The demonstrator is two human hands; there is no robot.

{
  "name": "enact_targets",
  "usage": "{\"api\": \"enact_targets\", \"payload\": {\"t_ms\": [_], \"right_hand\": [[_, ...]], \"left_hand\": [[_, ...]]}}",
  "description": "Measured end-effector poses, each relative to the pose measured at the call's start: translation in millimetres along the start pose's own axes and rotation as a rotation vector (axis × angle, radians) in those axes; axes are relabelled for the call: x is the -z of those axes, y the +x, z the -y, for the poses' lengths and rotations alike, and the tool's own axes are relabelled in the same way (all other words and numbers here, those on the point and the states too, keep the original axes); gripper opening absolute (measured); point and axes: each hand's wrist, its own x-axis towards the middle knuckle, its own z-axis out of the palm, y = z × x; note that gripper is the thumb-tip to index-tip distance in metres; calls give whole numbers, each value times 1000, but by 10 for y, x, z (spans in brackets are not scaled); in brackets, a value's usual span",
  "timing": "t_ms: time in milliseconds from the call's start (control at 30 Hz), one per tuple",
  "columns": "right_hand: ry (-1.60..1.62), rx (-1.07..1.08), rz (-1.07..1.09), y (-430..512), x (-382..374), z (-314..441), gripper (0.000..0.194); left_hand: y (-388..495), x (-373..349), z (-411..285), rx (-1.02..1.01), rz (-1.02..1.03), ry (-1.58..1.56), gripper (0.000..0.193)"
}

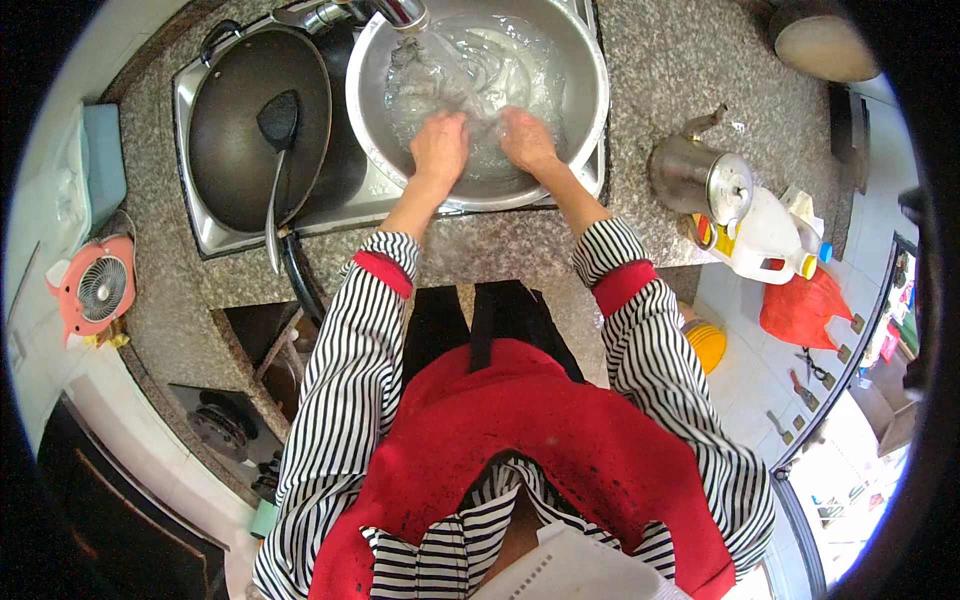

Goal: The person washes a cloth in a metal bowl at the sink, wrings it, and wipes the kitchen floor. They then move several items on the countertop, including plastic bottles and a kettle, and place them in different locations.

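A large stainless steel basin point(592, 97) holding water stands on the sink point(380, 193). From the chrome tap point(403, 13) at its far left rim, water runs into it. My left hand point(441, 146) is in the near part of the basin, fingers curled and blurred in the splash. Close to its right, my right hand point(527, 139) has its fingertips at the churning water. Something pale and curved point(514, 79) shows beyond the hands; whether it is an object or swirling water is unclear. Foam and splash hide what the fingers hold, if anything.
Left of the basin lies a black wok point(225, 150) with a spatula point(279, 131) in it. A metal kettle point(697, 176) and white plastic jug point(765, 236) stand on the right of the granite counter point(637, 67). A pink fan point(101, 289) is at far left.
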Motion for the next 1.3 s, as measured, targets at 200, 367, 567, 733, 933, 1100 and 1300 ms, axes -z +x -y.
{"api": "enact_targets", "payload": {"t_ms": [200,367,567,733,933,1100,1300], "right_hand": [[533,-283,-108,48,190,-59,43],[441,-169,-93,-26,-282,401,37],[343,384,-359,-684,-121,1165,27],[207,-29,-135,-394,-15,1123,18],[-395,45,-429,-76,365,378,24],[-128,23,-221,-138,-22,495,28],[227,-117,-154,57,-136,234,26]], "left_hand": [[212,75,333,704,299,-1360,36],[153,5,146,991,135,-1846,43],[68,-2,224,644,134,-1988,41],[3,-23,-55,448,381,-2326,38],[31,384,-63,790,74,-1894,40],[-23,385,188,848,66,-1700,73],[-67,170,132,833,230,-1800,64]]}}
